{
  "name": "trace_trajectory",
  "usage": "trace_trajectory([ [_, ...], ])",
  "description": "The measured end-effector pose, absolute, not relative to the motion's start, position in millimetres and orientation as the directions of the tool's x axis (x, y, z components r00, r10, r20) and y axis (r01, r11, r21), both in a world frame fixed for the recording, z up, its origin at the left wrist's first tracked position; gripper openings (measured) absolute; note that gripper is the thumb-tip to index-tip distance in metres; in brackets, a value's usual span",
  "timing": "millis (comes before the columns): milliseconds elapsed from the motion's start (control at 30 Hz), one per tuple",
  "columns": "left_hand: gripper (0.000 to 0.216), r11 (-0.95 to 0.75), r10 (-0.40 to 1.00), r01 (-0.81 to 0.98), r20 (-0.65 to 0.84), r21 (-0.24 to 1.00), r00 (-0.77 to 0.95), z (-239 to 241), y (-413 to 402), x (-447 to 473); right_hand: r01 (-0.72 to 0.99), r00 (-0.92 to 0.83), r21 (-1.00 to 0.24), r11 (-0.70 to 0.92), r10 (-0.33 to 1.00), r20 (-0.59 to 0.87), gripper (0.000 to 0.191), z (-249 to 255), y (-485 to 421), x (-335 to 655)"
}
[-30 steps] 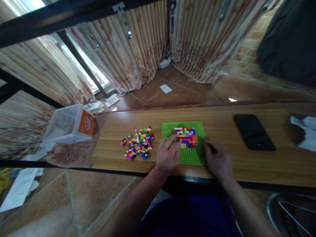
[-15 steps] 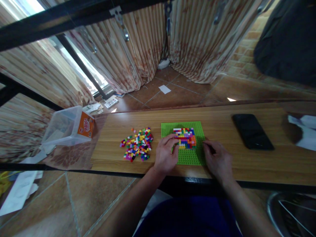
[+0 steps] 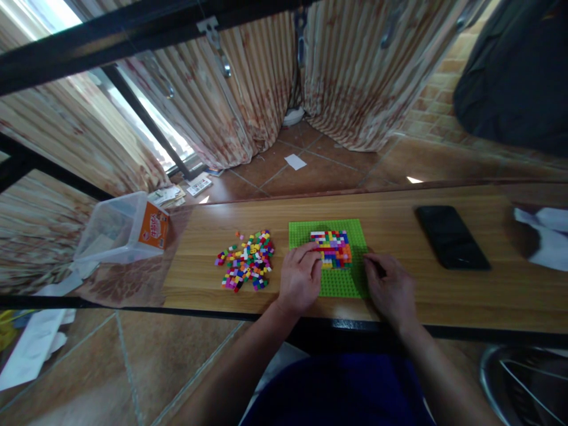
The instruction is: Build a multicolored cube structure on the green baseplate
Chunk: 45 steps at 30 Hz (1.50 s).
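A green studded baseplate lies on the wooden table in front of me. A patch of small coloured bricks is built on its far half. My left hand rests on the plate's left edge, fingers curled, fingertips touching the left side of the brick patch. My right hand lies at the plate's right edge with its fingers curled inward against the edge. A loose pile of small coloured bricks sits on the table to the left of my left hand.
A black phone lies flat to the right. A clear plastic tub with an orange label lies tipped at the table's left end. White cloth sits at the far right. Curtains and tiled floor lie beyond the table.
My left hand's fingers have curled in from a stretched reach and stay at the brick patch's left side. My right hand has stayed at the plate's right edge.
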<state>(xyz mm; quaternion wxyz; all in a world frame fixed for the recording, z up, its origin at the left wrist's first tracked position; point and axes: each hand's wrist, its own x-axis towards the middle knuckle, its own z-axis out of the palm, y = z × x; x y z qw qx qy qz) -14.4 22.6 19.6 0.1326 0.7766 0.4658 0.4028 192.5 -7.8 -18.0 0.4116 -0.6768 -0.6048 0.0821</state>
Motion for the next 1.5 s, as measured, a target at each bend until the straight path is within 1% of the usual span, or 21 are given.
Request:
trace_trajectory([
  [200, 0.011, -0.521, 0.837, 0.614, 0.497, 0.594, 0.229, 19, 24, -13, 0.748, 0.247, -0.659, 0.072, 0.892, 0.379, 0.024, -16, -7, 192],
  [367, 0.011, -0.454, 0.878, 0.576, 0.451, 0.680, 0.159, 18, 27, -11, 0.755, 0.250, -0.652, 0.066, 0.891, 0.380, 0.023, -15, -8, 192],
  [600, 0.022, -0.346, 0.931, 0.499, 0.356, 0.795, 0.078, 21, 25, -9, 0.756, 0.241, -0.650, 0.075, 0.891, 0.384, 0.023, -17, -7, 193],
  [733, 0.035, -0.199, 0.978, 0.400, 0.206, 0.895, 0.025, 22, 24, -11, 0.758, 0.240, -0.647, 0.087, 0.884, 0.400, 0.023, -18, -7, 193],
  [833, 0.034, -0.027, 0.999, 0.238, 0.030, 0.971, -0.011, 20, 27, -12, 0.755, 0.241, -0.650, 0.089, 0.884, 0.401, 0.023, -17, -7, 192],
  [933, 0.029, 0.120, 0.993, 0.058, -0.119, 0.991, -0.020, 18, 33, -10, 0.753, 0.244, -0.652, 0.089, 0.882, 0.403, 0.022, -16, -7, 192],
  [1000, 0.028, 0.169, 0.985, 0.019, -0.169, 0.985, -0.026, 17, 37, -8, 0.753, 0.248, -0.653, 0.079, 0.886, 0.393, 0.022, -16, -7, 192],
  [1067, 0.027, 0.186, 0.982, 0.032, -0.185, 0.982, -0.035, 18, 40, -6, 0.751, 0.250, -0.656, 0.075, 0.887, 0.388, 0.022, -16, -8, 192],
  [1200, 0.026, 0.176, 0.984, 0.083, -0.172, 0.981, -0.049, 23, 42, -4, 0.748, 0.247, -0.658, 0.085, 0.885, 0.395, 0.022, -16, -8, 192],
  [1500, 0.027, 0.093, 0.994, 0.151, -0.083, 0.984, -0.071, 22, 39, -2, 0.759, 0.246, -0.648, 0.067, 0.891, 0.381, 0.024, -18, -8, 194],
])
